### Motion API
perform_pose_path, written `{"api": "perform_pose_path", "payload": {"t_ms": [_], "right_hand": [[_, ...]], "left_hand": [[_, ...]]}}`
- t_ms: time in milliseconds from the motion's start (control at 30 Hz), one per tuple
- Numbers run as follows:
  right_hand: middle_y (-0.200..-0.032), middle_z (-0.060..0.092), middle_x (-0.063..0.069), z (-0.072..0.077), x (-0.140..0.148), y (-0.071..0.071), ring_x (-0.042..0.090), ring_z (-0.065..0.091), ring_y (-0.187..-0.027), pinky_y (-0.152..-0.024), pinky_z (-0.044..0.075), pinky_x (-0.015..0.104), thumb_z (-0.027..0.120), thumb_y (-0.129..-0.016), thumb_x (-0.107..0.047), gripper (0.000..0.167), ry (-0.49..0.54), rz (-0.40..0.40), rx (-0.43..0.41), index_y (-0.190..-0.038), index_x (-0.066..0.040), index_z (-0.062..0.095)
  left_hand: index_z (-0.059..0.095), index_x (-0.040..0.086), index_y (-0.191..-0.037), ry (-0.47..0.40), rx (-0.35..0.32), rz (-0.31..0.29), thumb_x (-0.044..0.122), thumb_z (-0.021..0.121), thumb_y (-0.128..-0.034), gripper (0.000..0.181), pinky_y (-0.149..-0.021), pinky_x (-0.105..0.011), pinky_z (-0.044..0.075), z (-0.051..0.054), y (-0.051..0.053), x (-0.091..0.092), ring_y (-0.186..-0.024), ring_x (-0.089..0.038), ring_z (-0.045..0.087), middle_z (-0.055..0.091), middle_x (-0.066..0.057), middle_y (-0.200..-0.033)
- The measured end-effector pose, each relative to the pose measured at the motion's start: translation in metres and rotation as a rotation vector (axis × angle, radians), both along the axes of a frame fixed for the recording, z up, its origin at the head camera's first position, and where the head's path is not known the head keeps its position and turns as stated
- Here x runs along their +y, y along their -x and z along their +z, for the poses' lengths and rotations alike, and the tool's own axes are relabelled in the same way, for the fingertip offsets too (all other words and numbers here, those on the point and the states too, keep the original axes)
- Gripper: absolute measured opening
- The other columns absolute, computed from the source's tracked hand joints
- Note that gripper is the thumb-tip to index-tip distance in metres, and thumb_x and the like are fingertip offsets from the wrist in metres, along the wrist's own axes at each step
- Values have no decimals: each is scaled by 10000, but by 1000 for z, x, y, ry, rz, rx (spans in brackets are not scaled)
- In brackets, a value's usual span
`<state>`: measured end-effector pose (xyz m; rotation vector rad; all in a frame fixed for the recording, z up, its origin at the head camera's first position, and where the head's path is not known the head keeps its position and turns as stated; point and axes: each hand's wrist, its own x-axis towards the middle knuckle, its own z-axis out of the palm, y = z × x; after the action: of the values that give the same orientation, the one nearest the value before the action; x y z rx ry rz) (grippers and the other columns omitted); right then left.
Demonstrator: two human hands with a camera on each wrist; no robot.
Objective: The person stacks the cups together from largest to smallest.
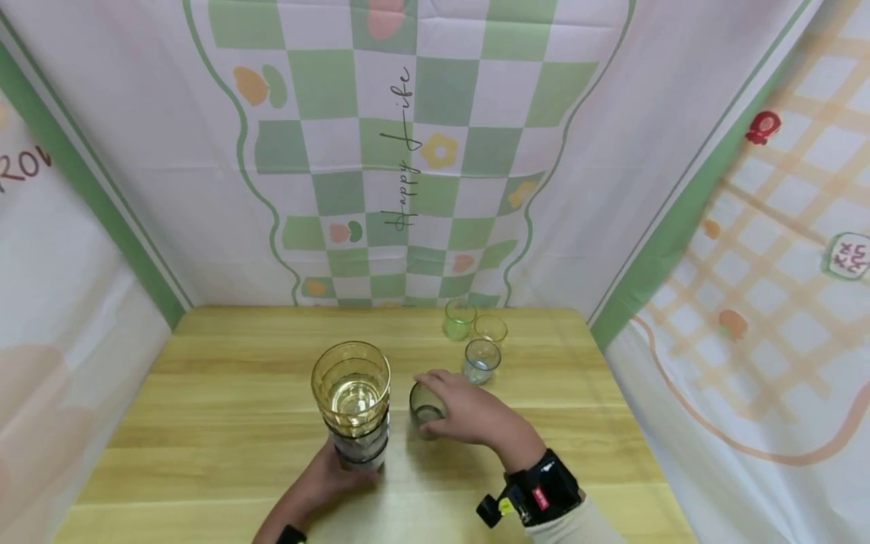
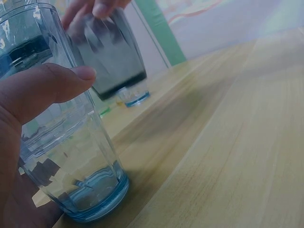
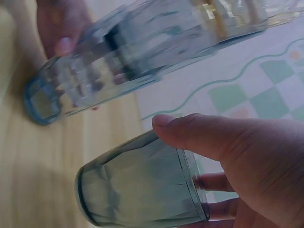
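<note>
Stack of glasses: at least three nested tumblers form the stack of glasses (image 1: 362,434), standing upright on the left-centre part of the wooden table (image 1: 224,431).
Top of the stack: a yellow glass (image 1: 351,381), mouth up, its lower part sunk inside the glass beneath; glints fill its bottom, and I cannot tell whether liquid is there.
Middle of the stack: a glass with a dark band (image 3: 116,42) at its foot, set down inside the lowest one.
Foot of the stack: a clear glass with a blue base (image 2: 97,199), the dark-banded one resting within its upper part.
Grey glass: the smoky grey glass (image 1: 425,408) hangs just right of the stack, apart from it; the left wrist view shows its foot lifted off the wood.
Cups at the back: a green cup (image 1: 459,323), a small yellow cup (image 1: 492,329) and a bluish clear cup (image 1: 482,363) cluster beyond the right hand.
Left hand: the left hand (image 1: 340,472) wraps the lower stack, thumb across the near wall, fingers curled behind.
Right hand: the right hand (image 1: 469,408) reaches in from the right, pinching the grey glass near its rim between thumb and fingers.
Right wrist: a black strapped device (image 1: 544,487) sits above a pale sleeve (image 1: 578,527).
</note>
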<state>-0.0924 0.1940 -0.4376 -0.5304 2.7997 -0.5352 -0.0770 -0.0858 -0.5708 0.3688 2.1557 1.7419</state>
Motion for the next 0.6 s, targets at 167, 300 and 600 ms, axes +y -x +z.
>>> {"api": "perform_pose_path", "payload": {"t_ms": [167,300,600], "right_hand": [[-1593,388,109,22,1,0,341,442,-1402,-1117,418,532,775,-845,-496,902,18,-1,16,-1581,-201,344],[-1595,390,83,40,0,0,332,420,-1419,-1139,390,534,770,-859,-488,901,25,8,58,-1590,-215,320],[-1628,339,0,84,0,0,295,337,-1475,-1159,351,560,743,-892,-496,887,98,9,75,-1607,-325,245]], "left_hand": [[365,63,-1501,3,-9,1,175,931,-706,982,-1152,-658,276,1,1,0,-1335,-417,496,563,-197,-1420],[364,60,-1498,-7,-17,-5,167,925,-716,969,-1152,-655,281,-1,1,0,-1330,-414,499,564,-194,-1417],[365,44,-1491,-34,-3,-25,160,920,-722,955,-1157,-648,270,-6,2,-1,-1340,-423,484,568,-196,-1409]]}}
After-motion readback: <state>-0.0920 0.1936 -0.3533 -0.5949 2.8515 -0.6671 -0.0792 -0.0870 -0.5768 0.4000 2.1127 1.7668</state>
